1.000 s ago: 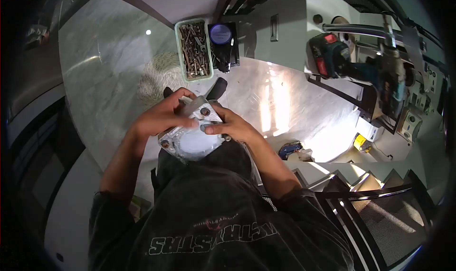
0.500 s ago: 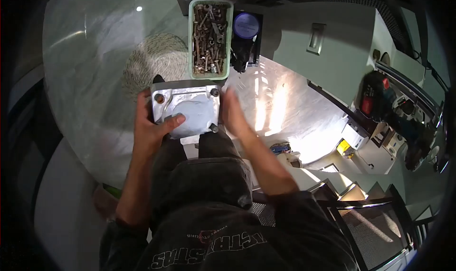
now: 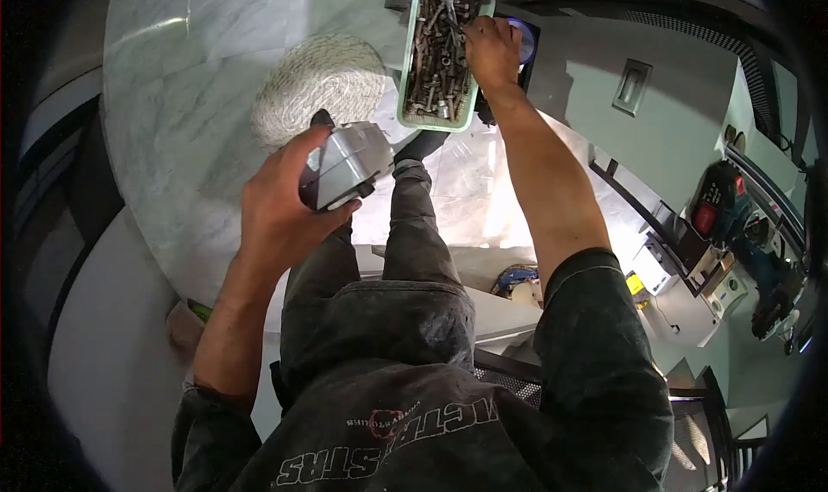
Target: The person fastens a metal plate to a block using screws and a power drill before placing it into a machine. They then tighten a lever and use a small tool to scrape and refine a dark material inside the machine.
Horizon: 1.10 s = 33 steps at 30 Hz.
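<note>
A silvery metal block [image 3: 349, 166] is gripped in my left hand [image 3: 278, 194], thumb and fingers wrapped around its left end. It is tilted so that its side shows, above my knees. My right hand [image 3: 493, 52] reaches over the right rim of a pale green plastic basket [image 3: 402, 91], fingers bent together at the upper contents. Whatever those fingers pinch is too hidden to make out. Rusty bolts [image 3: 435, 69] and other small metal parts fill the basket. A shiny open-ended spanner [image 3: 449, 7] lies on top of them, just left of my fingers.
A round woven mat [image 3: 332, 82] lies on the marble floor beyond the block. Right of the basket, a purple round lid [image 3: 523, 42] is partly covered by my hand. A grey cabinet [image 3: 595, 52] stands to the right. Red and teal power tools [image 3: 718, 203] sit farther right.
My right hand has left the block's side and moved up to the basket. My left hand has turned the block from its face onto its side. The view has shifted.
</note>
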Tool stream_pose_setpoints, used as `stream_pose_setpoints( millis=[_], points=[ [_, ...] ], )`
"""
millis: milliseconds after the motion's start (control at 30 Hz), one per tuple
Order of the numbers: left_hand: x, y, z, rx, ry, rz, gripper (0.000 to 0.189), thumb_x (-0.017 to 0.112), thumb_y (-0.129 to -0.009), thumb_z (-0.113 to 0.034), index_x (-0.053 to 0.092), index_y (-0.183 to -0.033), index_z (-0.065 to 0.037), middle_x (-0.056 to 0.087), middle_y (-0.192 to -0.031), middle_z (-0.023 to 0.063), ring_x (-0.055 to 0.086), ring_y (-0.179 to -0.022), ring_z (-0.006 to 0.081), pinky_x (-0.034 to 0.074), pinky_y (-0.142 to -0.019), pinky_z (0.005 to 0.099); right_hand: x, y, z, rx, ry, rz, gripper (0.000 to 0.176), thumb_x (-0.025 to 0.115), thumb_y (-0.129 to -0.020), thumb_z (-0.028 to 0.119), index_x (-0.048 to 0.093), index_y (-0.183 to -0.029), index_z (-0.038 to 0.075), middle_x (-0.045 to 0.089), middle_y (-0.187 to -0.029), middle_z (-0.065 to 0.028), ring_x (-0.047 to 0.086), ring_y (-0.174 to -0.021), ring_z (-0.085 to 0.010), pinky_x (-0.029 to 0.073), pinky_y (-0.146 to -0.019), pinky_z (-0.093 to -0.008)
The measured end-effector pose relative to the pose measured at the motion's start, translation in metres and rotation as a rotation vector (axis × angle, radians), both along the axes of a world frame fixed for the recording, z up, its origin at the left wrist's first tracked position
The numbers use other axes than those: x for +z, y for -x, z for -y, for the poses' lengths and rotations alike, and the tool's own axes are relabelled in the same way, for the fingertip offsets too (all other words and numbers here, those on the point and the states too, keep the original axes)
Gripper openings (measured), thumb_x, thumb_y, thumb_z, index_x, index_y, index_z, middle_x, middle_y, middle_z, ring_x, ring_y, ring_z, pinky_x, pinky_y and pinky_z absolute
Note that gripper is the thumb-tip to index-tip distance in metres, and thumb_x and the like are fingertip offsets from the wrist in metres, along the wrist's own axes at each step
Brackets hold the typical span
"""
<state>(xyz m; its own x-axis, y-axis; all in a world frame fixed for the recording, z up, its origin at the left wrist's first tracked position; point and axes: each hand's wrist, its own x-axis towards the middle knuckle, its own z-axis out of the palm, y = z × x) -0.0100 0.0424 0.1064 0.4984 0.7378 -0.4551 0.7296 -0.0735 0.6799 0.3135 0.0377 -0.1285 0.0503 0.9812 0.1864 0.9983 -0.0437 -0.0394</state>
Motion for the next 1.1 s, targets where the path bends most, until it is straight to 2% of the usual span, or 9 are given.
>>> stream_pose_setpoints(
  millis=[333, 467, 567, 633, 667, 767, 867, 933, 1100],
  points=[
    [-0.006, -0.002, 0.005, -0.304, -0.162, 0.075, 0.078, 0.087, -0.056, -0.012, 0.05, -0.125, -0.008, 0.062, -0.119, 0.0147, 0.062, -0.106, 0.0336, 0.051, -0.087, 0.0428, 0.005, -0.016, 0.008, 0.138, 0.117, -0.132, 0.022, 0.067, -0.079, 0.025, 0.071, -0.096, 0.013, 0.06, -0.115, 0.0002, 0.05, -0.115, -0.0216, 0.035, -0.098, -0.0408],
    [-0.007, -0.006, 0.011, -0.28, -0.134, 0.077, 0.077, 0.087, -0.056, -0.014, 0.05, -0.123, -0.008, 0.062, -0.119, 0.014, 0.062, -0.105, 0.0332, 0.051, -0.086, 0.0427, 0.003, -0.016, 0.012, 0.126, 0.142, -0.101, 0.023, 0.069, -0.077, 0.025, 0.071, -0.096, 0.013, 0.063, -0.11, 0.0001, 0.052, -0.114, -0.0217, 0.035, -0.099, -0.0418],
    [-0.009, -0.007, 0.012, -0.293, -0.145, 0.103, 0.076, 0.087, -0.058, -0.015, 0.049, -0.123, -0.008, 0.063, -0.118, 0.0137, 0.062, -0.104, 0.033, 0.051, -0.086, 0.0427, 0.015, -0.001, 0.008, 0.051, -0.066, -0.32, 0.024, 0.071, -0.078, 0.023, 0.072, -0.1, 0.012, 0.067, -0.101, -0.0013, 0.06, -0.101, -0.0183, 0.043, -0.092, -0.038],
    [-0.012, -0.007, 0.011, -0.314, -0.176, 0.113, 0.075, 0.086, -0.059, -0.016, 0.049, -0.123, -0.009, 0.063, -0.117, 0.0134, 0.063, -0.104, 0.0328, 0.051, -0.086, 0.0428, 0.069, 0.029, 0.011, -0.306, 0.131, -1.087, 0.026, 0.072, -0.079, 0.017, 0.072, -0.104, 0.011, 0.068, -0.092, -0.003, 0.062, -0.085, -0.0126, 0.048, -0.08, -0.0308],
    [-0.014, -0.007, 0.01, -0.328, -0.176, 0.119, 0.075, 0.086, -0.059, -0.017, 0.049, -0.123, -0.009, 0.063, -0.117, 0.0133, 0.063, -0.104, 0.0327, 0.051, -0.086, 0.0429, 0.091, 0.039, 0.015, -0.22, 0.107, -1.23, 0.027, 0.072, -0.08, 0.01, 0.072, -0.106, 0.01, 0.067, -0.091, -0.003, 0.061, -0.084, -0.0084, 0.049, -0.073, -0.0244],
    [-0.015, -0.007, 0.008, -0.351, -0.168, 0.126, 0.075, 0.086, -0.06, -0.018, 0.048, -0.124, -0.01, 0.063, -0.117, 0.0128, 0.063, -0.104, 0.0326, 0.05, -0.086, 0.0434, 0.156, 0.067, 0.036, -0.176, 0.284, -1.791, 0.021, 0.071, -0.082, 0.005, 0.072, -0.103, 0.007, 0.067, -0.093, -0.0016, 0.061, -0.093, -0.0106, 0.049, -0.077, -0.0241],
    [-0.011, -0.011, 0.008, -0.381, -0.183, 0.117, 0.077, 0.086, -0.06, -0.019, 0.048, -0.126, -0.01, 0.063, -0.116, 0.0128, 0.063, -0.103, 0.0331, 0.05, -0.087, 0.0439, 0.188, 0.083, 0.053, -0.129, 0.23, -1.864, 0.018, 0.071, -0.084, 0.008, 0.072, -0.102, 0.006, 0.068, -0.092, -0.0026, 0.062, -0.091, -0.0105, 0.05, -0.079, -0.0257],
    [-0.009, -0.014, 0.008, -0.404, -0.21, 0.103, 0.079, 0.086, -0.06, -0.019, 0.047, -0.127, -0.01, 0.063, -0.115, 0.0131, 0.063, -0.103, 0.0334, 0.05, -0.087, 0.044, 0.206, 0.082, 0.055, -0.107, 0.624, -1.749, 0.017, 0.072, -0.083, 0.004, 0.071, -0.099, 0.002, 0.07, -0.093, -0.0053, 0.063, -0.089, -0.0119, 0.05, -0.082, -0.0265],
    [-0.006, -0.022, 0.012, -0.443, -0.207, 0.088, 0.081, 0.087, -0.059, -0.02, 0.047, -0.128, -0.008, 0.062, -0.115, 0.0156, 0.062, -0.104, 0.0344, 0.05, -0.089, 0.0446, 0.215, 0.08, 0.053, -0.075, 0.742, -1.644, 0.012, 0.074, -0.081, 0.008, 0.073, -0.092, 0.002, 0.07, -0.088, -0.0046, 0.064, -0.084, -0.0113, 0.05, -0.079, -0.0261]
  ],
)
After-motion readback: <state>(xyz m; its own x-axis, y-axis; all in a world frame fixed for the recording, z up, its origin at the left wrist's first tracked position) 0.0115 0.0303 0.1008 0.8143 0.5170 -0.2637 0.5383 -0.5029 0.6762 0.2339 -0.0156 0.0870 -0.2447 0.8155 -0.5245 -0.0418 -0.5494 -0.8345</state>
